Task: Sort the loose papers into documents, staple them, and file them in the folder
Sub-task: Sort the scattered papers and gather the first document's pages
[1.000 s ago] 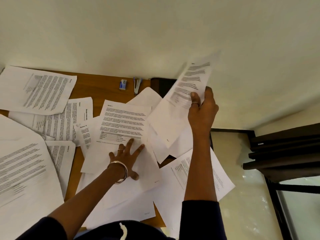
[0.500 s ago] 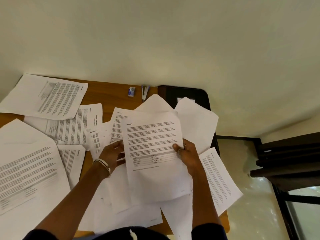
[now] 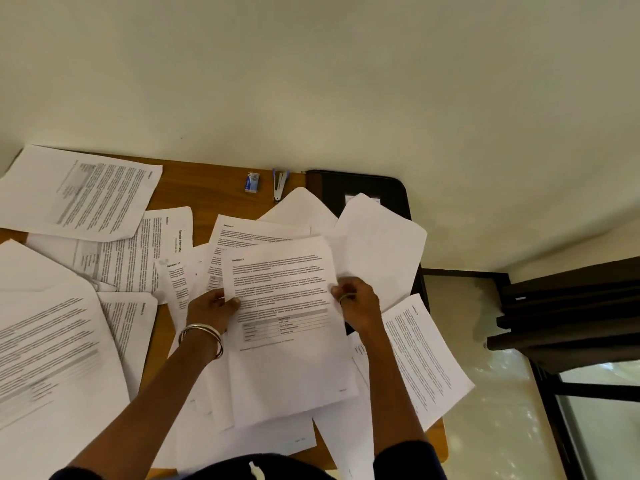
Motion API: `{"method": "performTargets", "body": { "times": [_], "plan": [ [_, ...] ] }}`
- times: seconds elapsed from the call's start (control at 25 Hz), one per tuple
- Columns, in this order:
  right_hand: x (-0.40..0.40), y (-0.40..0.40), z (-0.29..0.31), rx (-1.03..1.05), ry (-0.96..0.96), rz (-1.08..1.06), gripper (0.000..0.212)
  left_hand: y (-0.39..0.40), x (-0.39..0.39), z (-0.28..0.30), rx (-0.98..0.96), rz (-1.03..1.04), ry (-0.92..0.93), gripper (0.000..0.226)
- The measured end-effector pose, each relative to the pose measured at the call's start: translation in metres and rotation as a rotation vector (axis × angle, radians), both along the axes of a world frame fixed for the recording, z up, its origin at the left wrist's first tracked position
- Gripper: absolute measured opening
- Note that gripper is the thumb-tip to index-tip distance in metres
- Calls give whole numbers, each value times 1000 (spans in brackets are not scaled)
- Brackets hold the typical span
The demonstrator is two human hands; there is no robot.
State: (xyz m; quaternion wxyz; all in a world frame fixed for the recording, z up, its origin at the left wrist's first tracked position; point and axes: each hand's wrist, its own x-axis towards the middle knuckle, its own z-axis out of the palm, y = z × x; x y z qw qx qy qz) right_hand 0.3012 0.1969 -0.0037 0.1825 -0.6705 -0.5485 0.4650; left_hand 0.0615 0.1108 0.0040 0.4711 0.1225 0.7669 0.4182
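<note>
While both hands meet over the middle of the wooden worktop (image 3: 221,188), we record a printed sheet (image 3: 287,327) held between them, text side up, with a small table printed below its paragraphs. Left hand (image 3: 211,310): thumb lies on the sheet's left edge, fingers curled beneath it; two metal bangles (image 3: 201,336) sit at the wrist. Right hand (image 3: 356,303): fingers curled, pinching the sheet's right edge; a ring shows on one finger. The held sheet lies over other loose papers (image 3: 86,258), which overlap across most of the worktop, some printed side up, some blank side up. One page (image 3: 426,358) overhangs the worktop's right edge. A dark folder (image 3: 367,185) lies at the far right corner, partly covered by blank sheets. A stapler (image 3: 280,181) lies just left of the folder, beside a small blue staple box (image 3: 252,182). Both sit near the wall, apart from the hands.
</note>
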Motion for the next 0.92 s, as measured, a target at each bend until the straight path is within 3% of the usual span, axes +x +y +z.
{"method": "performTargets", "body": {
  "times": [0.08,0.12,0.2,0.28,0.4,0.48,0.6,0.68,0.8,0.92],
  "plan": [
    [-1,12,3,232,-222,-9,43,-3,0,-3,-73,40,142,37],
    [-1,19,4,306,-276,97,47,-4,0,-2,-86,43,189,38],
    [3,32,-5,330,-473,457,55,-6,3,0,-76,44,248,43],
    [17,39,-20,271,-648,553,57,-6,3,-1,-41,88,242,50],
    [23,46,-22,275,-712,302,45,-7,1,-7,-47,157,253,59],
    [9,57,-11,275,-779,263,41,-5,-1,-9,-58,181,276,62],
    [-21,93,8,323,-625,195,49,-3,-1,-12,-55,205,269,68],
    [-39,119,12,233,-511,184,66,-1,-3,-14,-65,176,318,73],
    [-55,142,9,34,-708,286,94,3,-5,-16,-146,-3,510,81],
    [-54,162,10,-87,-625,224,99,10,-3,-13,-172,-276,821,79]
  ]
}}
